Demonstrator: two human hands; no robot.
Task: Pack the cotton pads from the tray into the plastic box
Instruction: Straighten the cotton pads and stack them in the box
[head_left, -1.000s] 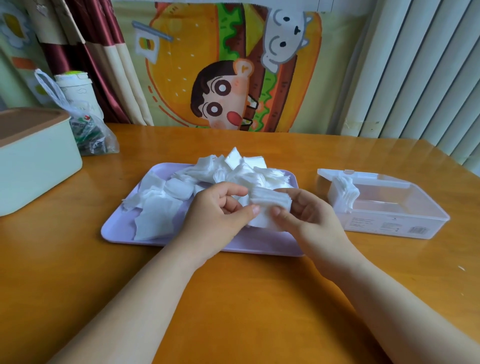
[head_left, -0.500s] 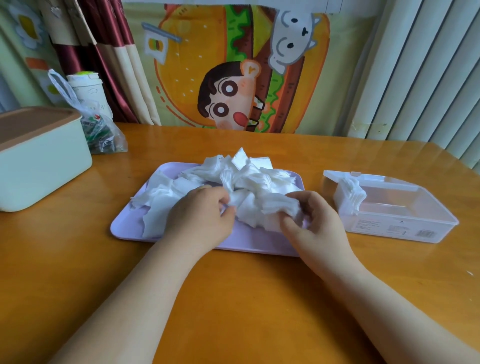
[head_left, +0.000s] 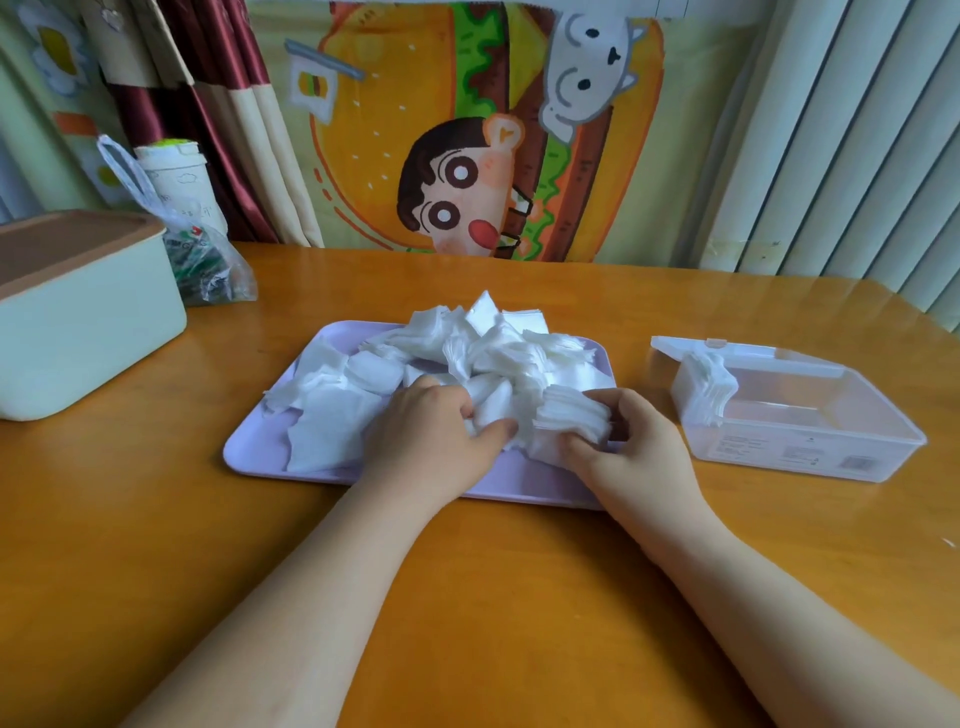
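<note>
- The wooden table (head_left: 493, 623) has a wide bare stretch on the near side, crossed only by the two forearms. Its rounded far right corner lies just beyond the box.
- A pale green bin (head_left: 88, 332) with a brown top sits at the table's left edge, well apart from the tray.
- The lilac tray (head_left: 519, 480) lies in the middle with its raised rim all round. Its near right part is bare.
- The clear plastic box (head_left: 810, 452) sits to the right of the tray, with a strip of bare wood between them. Its lid (head_left: 727, 349) is folded back on the far side, and most of the inside is free.
- The cotton pads (head_left: 467, 348) are heaped loose over the tray's far and left parts.
- The left hand (head_left: 431, 436) is curled down into the heap, with its thumb pressed against a bunch of pads.
- The right hand (head_left: 634, 447) pinches a neat stack of pads (head_left: 571, 415) between thumb and bent fingers, over the tray's right edge.
- A packed row of pads (head_left: 714, 389) stands against the box's left wall.
- A knotted plastic bag (head_left: 208, 265) and a cup (head_left: 176, 176) stand at the far left.
</note>
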